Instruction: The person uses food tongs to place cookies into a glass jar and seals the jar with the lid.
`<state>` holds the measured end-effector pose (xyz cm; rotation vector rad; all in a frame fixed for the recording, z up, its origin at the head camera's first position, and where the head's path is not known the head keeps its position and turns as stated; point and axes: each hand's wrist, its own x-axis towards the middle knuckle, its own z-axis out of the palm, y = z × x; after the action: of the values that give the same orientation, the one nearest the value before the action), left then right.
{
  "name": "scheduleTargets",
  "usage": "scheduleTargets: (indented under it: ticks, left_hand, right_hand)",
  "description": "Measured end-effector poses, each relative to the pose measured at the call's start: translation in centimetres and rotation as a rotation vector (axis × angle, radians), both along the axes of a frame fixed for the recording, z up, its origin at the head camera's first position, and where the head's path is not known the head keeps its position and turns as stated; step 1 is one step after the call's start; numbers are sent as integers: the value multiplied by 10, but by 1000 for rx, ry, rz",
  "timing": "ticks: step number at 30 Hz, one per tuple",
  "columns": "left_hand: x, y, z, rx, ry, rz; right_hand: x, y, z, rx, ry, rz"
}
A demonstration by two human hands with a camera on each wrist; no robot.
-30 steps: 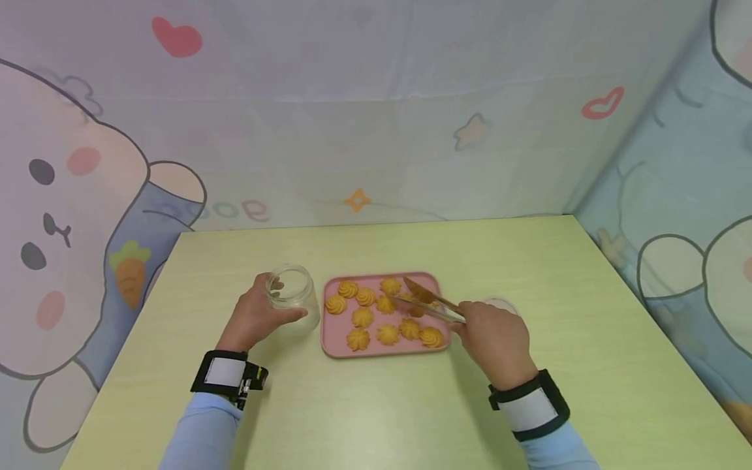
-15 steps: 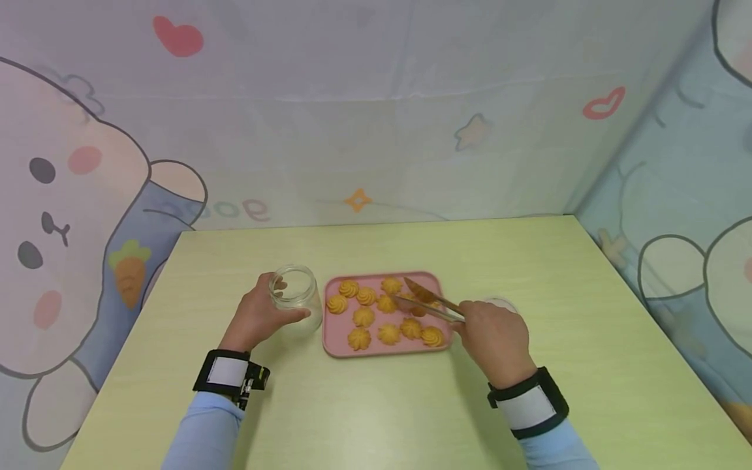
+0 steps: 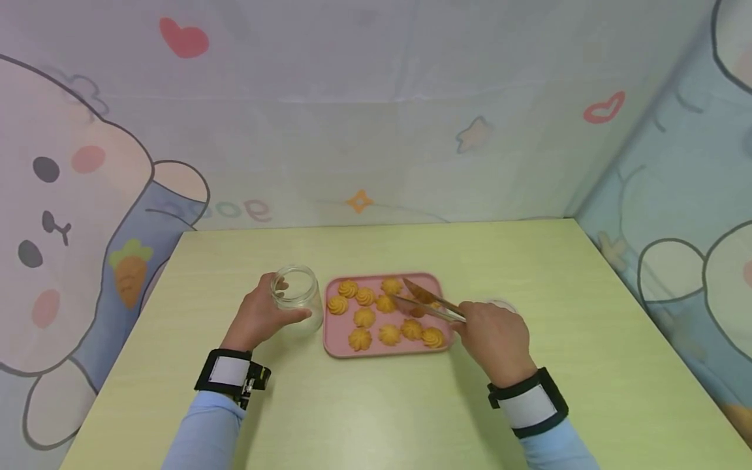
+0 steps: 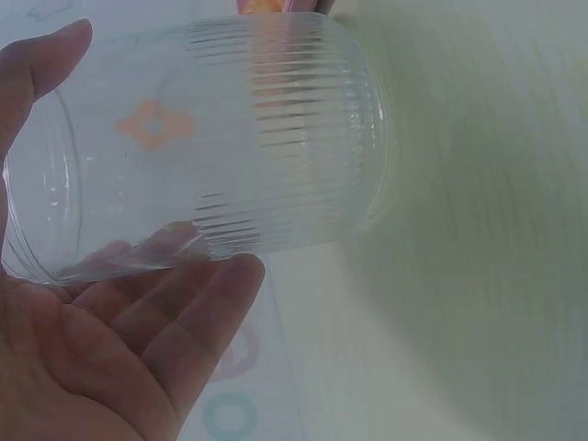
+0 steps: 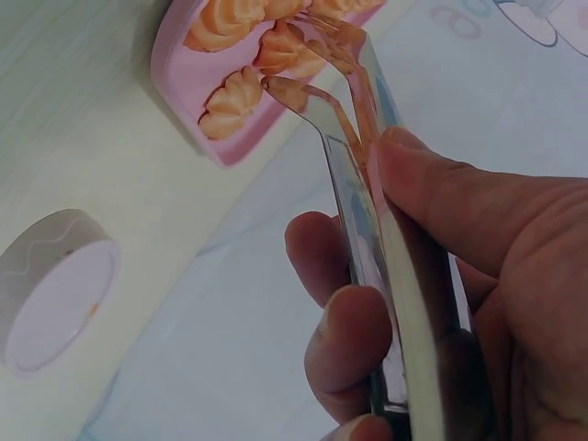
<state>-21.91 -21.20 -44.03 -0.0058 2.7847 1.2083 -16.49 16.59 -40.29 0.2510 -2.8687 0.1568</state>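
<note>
On the table's left side, my left hand (image 3: 261, 316) holds a clear glass jar (image 3: 308, 313) with thumb and fingers around it. The jar stands upright, mouth up, with ridges on its lower wall (image 4: 294, 138). My right hand (image 3: 496, 339) grips metal tongs (image 3: 437, 313), thumb on one side and fingers on the other. Their spread tips lie over the right part of a pink tray (image 3: 341, 349). Several piped butter cookies (image 3: 364, 318) lie spaced out on this tray. In the right wrist view, a cookie (image 5: 280, 48) shows between the tong tips.
A round white lid-like piece (image 5: 60, 303) sits right of the tray, mostly hidden behind my right hand in the head view. The light wooden table (image 3: 376, 411) meets a cartoon-printed cloth (image 3: 364, 130) at the back and sides.
The head view shifts slightly. Both hands, the jar, the tongs and the cookies stay nearly as they were.
</note>
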Motion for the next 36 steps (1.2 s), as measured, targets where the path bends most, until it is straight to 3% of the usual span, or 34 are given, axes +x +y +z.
scheduleTargets:
  ticks: [10,21,29,36]
  left_hand:
    - [0,0,1,-15,5,-2]
    - [0,1,0,-15,8,-2]
    - [0,0,0,-10,10,1]
    - [1,1,1,-9,10,3]
  right_hand:
    - [3,2,8,-9,30,9]
    - [5,4,20,-28,-59,-11]
    - [4,3,17,3,-162,-32]
    - [1,-1,10,16,-158,-43]
